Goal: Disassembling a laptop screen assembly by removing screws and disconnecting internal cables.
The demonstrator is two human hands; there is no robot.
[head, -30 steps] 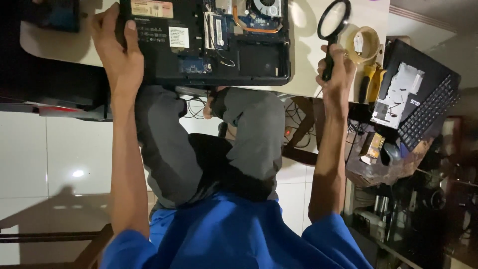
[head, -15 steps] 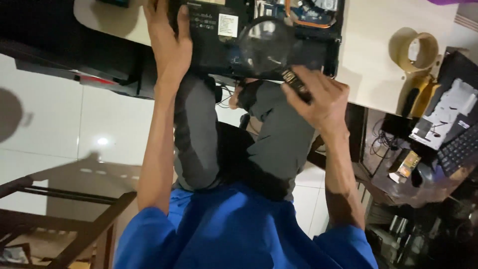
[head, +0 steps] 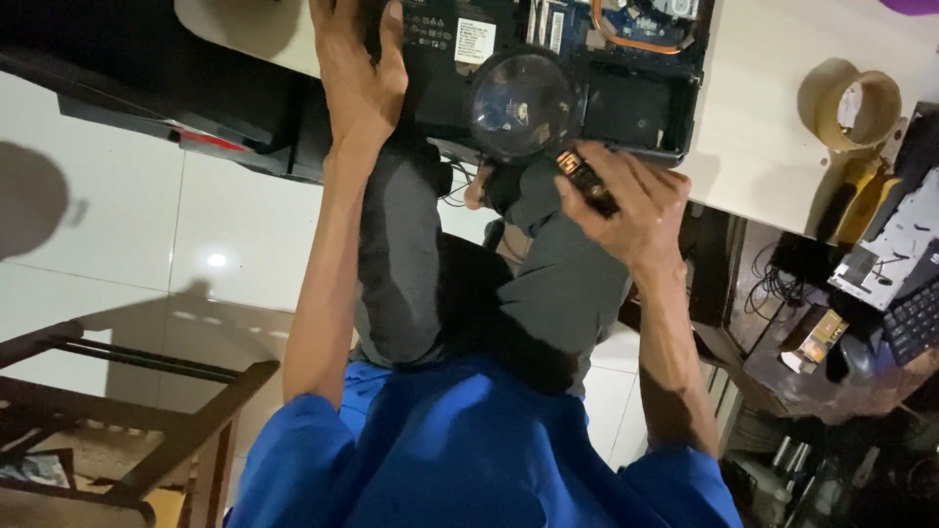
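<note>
An opened black laptop [head: 626, 88] lies bottom-up on the white table [head: 763, 147], its circuit board and copper heat pipe exposed. My left hand [head: 357, 73] rests flat on the laptop's left part, fingers over its edge. My right hand [head: 631, 210] grips the black handle of a round magnifying glass [head: 518, 106], whose lens hovers over the laptop's near edge. My grey-trousered knees are drawn up below the table edge.
A roll of tan tape [head: 856, 108] sits on the table to the right. Further right are a yellow-handled tool [head: 851, 200], a keyboard [head: 910, 323] and cluttered shelves. A wooden chair frame [head: 127, 430] stands at lower left on the white tiled floor.
My right hand brought the magnifying glass from the table's right side down over the laptop's near edge. The view shifted left, and my left hand stayed on the laptop.
</note>
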